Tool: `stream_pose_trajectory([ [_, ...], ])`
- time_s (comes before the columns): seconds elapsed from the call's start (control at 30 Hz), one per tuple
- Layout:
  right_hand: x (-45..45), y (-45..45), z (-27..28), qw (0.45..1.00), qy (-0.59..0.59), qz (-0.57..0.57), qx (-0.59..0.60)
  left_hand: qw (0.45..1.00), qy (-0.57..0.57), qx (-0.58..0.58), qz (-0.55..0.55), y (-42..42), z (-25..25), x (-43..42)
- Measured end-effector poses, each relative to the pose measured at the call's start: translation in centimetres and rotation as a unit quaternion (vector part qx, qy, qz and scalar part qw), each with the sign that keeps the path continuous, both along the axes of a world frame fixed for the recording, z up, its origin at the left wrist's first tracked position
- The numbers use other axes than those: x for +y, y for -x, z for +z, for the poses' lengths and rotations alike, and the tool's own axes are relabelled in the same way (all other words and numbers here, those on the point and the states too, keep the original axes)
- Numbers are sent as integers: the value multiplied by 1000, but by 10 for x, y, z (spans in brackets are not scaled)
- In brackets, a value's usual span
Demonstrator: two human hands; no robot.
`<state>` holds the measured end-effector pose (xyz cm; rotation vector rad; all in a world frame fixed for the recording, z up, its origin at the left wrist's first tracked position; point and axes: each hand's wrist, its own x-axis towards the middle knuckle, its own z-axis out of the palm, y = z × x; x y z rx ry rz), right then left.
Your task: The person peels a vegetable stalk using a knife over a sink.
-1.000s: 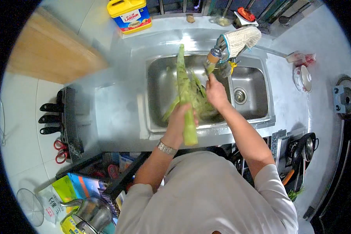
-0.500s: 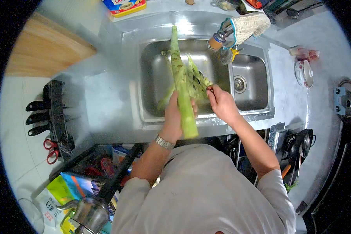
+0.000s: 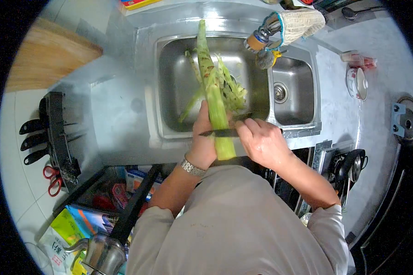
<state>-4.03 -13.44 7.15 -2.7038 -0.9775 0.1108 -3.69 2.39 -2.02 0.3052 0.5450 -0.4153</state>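
My left hand (image 3: 203, 141) is wrapped around a long green celtuce stem (image 3: 217, 107), which slants over the front of the large sink basin (image 3: 176, 68). Its pale, peeled-looking thick end points toward me, while the far end keeps darker, rough skin. In my right hand (image 3: 265, 143) is a dark-bladed knife (image 3: 225, 133), closed in the fingers. The blade lies across the stem near the thick end; whether it cuts in I cannot tell. Green peelings (image 3: 232, 89) lie in the basin beneath the stem. The left fingertips are mostly hidden behind the stem.
Right of the large basin is a small basin (image 3: 296, 103) with a drain. A faucet (image 3: 257, 40) and a cloth mitt (image 3: 303, 25) stand behind. Knives in a rack (image 3: 55, 133) and red scissors (image 3: 53, 180) hang left. A lidded pot (image 3: 357, 85) sits right.
My right hand has come from over the peelings in the basin back toward me, and the knife now crosses the stem's near end. The left hand keeps its hold; the view has shifted slightly.
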Motion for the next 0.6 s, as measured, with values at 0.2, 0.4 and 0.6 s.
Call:
stream_pose_trajectory([
  [0.2, 0, 16, 10, 999, 11, 37, 18, 998, 35, -13, -52, 0, -1, 5],
  [0.4, 0, 16, 10, 1000, 9, 24, 7, 998, -5, -19, -65, -4, -1, 4],
  [0.6, 0, 9, 4, 1000, 12, -1, -4, 999, -23, -13, -36, -7, 11, -1],
])
